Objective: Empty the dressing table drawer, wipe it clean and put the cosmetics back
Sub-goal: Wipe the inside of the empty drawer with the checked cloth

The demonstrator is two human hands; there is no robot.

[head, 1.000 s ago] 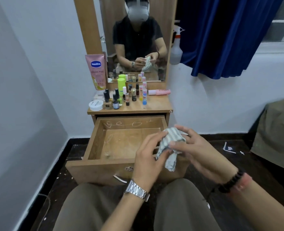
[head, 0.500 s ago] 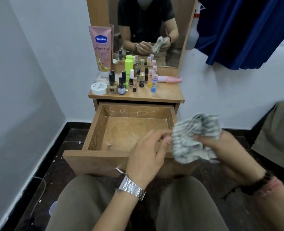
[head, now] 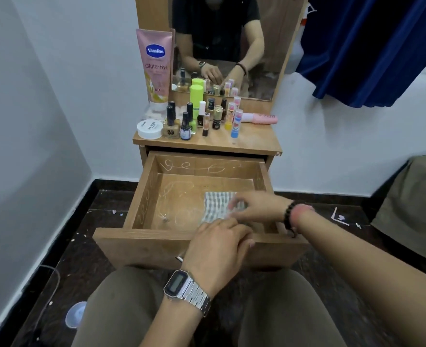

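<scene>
Left hand [head: 218, 249], digital watch [head: 187, 289] on its wrist, was seen resting over the front edge of the pulled-out drawer [head: 157, 240]; fingers were bent downward, nothing visibly gripped. Just past those fingertips, the right hand [head: 254, 207], beaded bracelet [head: 289, 216] at the wrist, was laid on a striped cloth [head: 215, 205]; motion blur was noted, so whether the fingers pinched or only pressed the cloth could not be told. The cloth was spread flat on the drawer floor, right half, under and to the left of the right fingertips. Beyond the fingers, the cosmetics were ranged on the tabletop [head: 257, 144]: white jar [head: 149, 129], nail-polish bottles [head: 172, 123], green bottle [head: 196, 96], Vaseline tube [head: 155, 68] leant at the mirror [head: 232, 46].
</scene>
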